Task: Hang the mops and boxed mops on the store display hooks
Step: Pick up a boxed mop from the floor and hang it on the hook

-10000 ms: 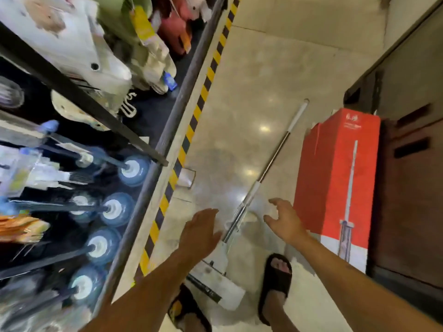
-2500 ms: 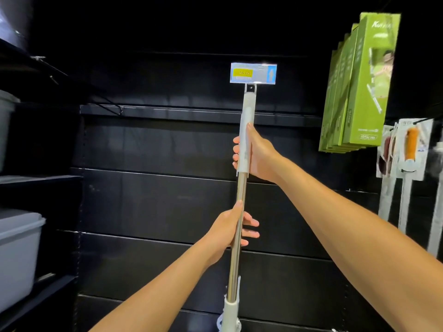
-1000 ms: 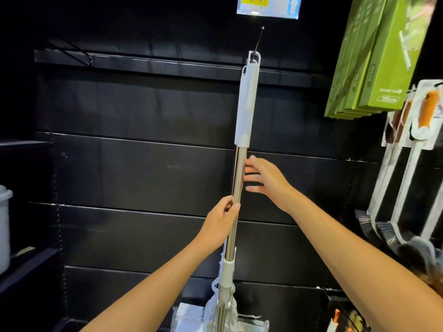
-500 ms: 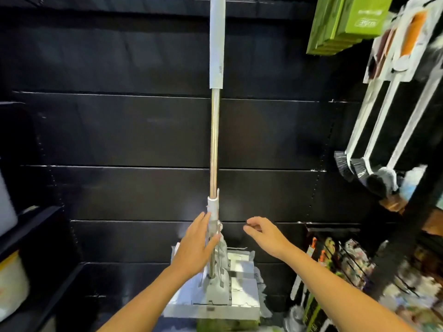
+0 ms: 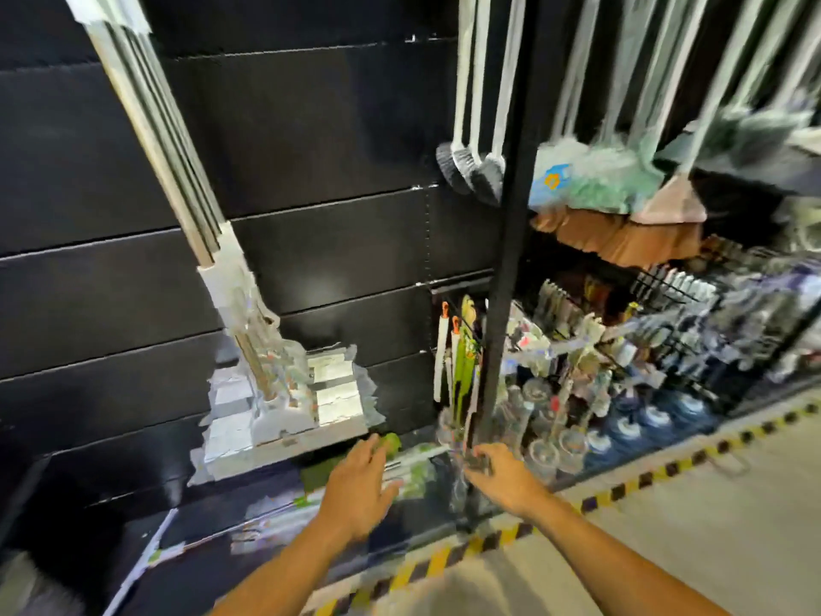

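two bare hands hover low in front of us and neither has hold of anything. our left hand [image 5: 362, 486] is spread flat, fingers apart, just below the head of the hanging mop; our right hand [image 5: 502, 475] is loosely open with the fingers half curled, close to the black upright post [image 5: 511, 215] that divides the display.

the white-and-steel flat mop [image 5: 249, 340] hangs free against the black slatted back panel [image 5: 333, 126]. its metal pole [image 5: 155, 126] runs up and left out of the top of the view, so we cannot see the hook that we judge carries it. its wide white head [image 5: 284, 406], wrapped in clear plastic, ends just above the bottom shelf [image 5: 213, 526]. the pole looks doubled in the blur, and we cannot tell whether that is one mop or several.

on the bottom shelf, right under our left hand, lie long green-and-white packages [image 5: 391, 473], too smeared to read. we judge the open hands mean this mop is done with and that we are either steadying off it or reaching for the next item.

to the right of the post hang white-handled brushes [image 5: 471, 166], pale green dusters [image 5: 595, 180] and rows of small goods on wire hooks [image 5: 666, 282], well apart from the mop. the yellow-and-black floor tape [image 5: 622, 486] marks the edge of the fixture at our feet.
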Available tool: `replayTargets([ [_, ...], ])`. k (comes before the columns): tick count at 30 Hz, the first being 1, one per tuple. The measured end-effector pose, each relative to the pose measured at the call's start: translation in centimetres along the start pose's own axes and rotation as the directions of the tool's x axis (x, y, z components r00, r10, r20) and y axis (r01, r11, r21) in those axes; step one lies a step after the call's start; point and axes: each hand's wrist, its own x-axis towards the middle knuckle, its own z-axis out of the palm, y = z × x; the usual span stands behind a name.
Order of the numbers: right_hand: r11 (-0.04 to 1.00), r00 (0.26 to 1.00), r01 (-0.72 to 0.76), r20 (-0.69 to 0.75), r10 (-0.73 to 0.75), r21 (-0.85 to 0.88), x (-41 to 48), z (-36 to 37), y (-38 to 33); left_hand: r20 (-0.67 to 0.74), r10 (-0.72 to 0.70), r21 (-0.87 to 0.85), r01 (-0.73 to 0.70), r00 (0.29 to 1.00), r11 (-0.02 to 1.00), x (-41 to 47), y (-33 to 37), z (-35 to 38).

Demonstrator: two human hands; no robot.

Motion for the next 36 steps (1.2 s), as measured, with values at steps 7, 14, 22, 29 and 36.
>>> replayTargets([
  [7, 0.969, 0.956, -0.237, -0.16, 0.245, 0.068, -11.7, -4.8, 14.7, 0.208, 0.239, 0.07, -0.259, 0.948, 0.963, 1.4, 16.5, 6.6],
  [14, 0.86, 0.795, -0.463, -0.328, 0.51, 0.214, -24.1, -10.6, 26.7, 0.329, 0.506, 0.036, -0.546, 0.797, 0.837, 2.9, 34.4, 10.9],
  [22, 0.678, 0.543, -0.596, -0.406, 0.735, 0.43, -35.0, -14.7, 36.1, 0.397, 0.725, -0.032, -0.781, 0.562, 0.623, 4.6, 51.4, 16.0],
  [29, 0.552, 0.352, -0.619, -0.431, 0.831, 0.559, -38.5, -20.7, 43.0, 0.412, 0.801, -0.057, -0.866, 0.434, 0.497, 9.4, 64.3, 20.9],
  [36, 0.487, 0.23, -0.63, -0.454, 0.861, 0.605, -37.4, -29.4, 49.4, 0.454, 0.83, -0.121, -0.9, 0.324, 0.418, 17.1, 76.2, 23.8],
])
